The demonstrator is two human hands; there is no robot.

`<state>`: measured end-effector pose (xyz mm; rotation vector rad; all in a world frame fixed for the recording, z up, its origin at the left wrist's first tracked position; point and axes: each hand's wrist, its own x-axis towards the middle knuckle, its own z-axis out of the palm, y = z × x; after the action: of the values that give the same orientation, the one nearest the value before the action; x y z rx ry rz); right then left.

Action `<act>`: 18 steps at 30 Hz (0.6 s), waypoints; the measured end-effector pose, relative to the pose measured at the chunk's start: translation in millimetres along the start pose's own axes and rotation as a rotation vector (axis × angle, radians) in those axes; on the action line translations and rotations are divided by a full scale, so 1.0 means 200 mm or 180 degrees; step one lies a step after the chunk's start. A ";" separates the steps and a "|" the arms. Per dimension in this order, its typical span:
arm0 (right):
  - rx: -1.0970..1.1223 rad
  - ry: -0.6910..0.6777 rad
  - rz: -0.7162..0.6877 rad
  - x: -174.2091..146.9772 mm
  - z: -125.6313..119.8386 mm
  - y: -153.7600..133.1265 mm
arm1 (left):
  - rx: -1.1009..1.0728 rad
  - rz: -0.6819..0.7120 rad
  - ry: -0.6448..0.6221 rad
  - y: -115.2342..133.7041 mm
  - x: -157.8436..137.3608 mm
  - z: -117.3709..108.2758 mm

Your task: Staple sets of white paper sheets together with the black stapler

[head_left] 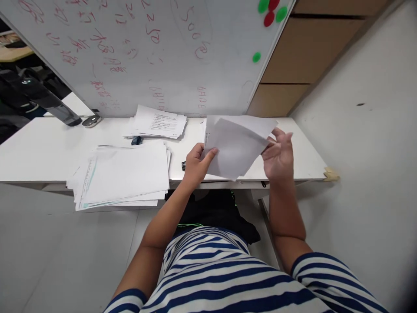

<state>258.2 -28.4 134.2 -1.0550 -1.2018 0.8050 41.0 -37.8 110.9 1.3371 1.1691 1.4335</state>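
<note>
My left hand (196,166) is closed on the left edge of several white paper sheets (233,150), its thumb on top. The sheets are held above the desk, and the upper one bends and fans away from those behind. My right hand (279,157) is at their right edge, palm toward me. Its fingers touch the bent corner while the thumb stands apart, slightly blurred. A small black object (183,166) lies on the desk beside my left hand, partly hidden.
A large paper stack (130,171) overhangs the front edge of the white desk (29,150). Behind it lie a smaller printed stack (159,124), a dark clip (136,140), a mouse (91,121) and a dark bottle (52,100). A whiteboard (182,65) stands behind; a wall (365,143) bounds the right.
</note>
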 end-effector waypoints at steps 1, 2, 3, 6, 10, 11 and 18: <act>0.0094 0.0009 0.0005 -0.03 0.01 0.03 | -0.0056 -0.0010 0.0147 -0.02 0.00 0.00; 0.0152 0.0007 0.0029 -0.06 0.02 0.07 | -0.0092 -0.0025 0.0260 -0.04 0.00 0.00; 0.0166 0.0016 0.0071 -0.09 0.02 0.11 | -0.0119 -0.0046 0.0344 -0.05 0.00 0.01; 0.0117 0.0025 0.0225 -0.17 0.06 0.21 | -0.0209 -0.0129 0.0443 -0.08 0.01 0.01; 0.0122 0.0031 0.0348 -0.23 0.10 0.26 | -0.0354 -0.0156 0.0440 -0.09 0.01 0.01; 0.0142 0.0027 0.0356 -0.23 0.11 0.26 | -0.0422 -0.0148 0.0409 -0.10 0.01 0.01; 0.0083 0.0015 0.0365 -0.24 0.13 0.25 | -0.1056 -0.0236 0.0102 -0.10 0.00 0.03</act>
<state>224.3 -49.4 71.6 -1.1116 -1.1317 0.9042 46.5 -32.9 90.9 1.0340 0.9406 1.5221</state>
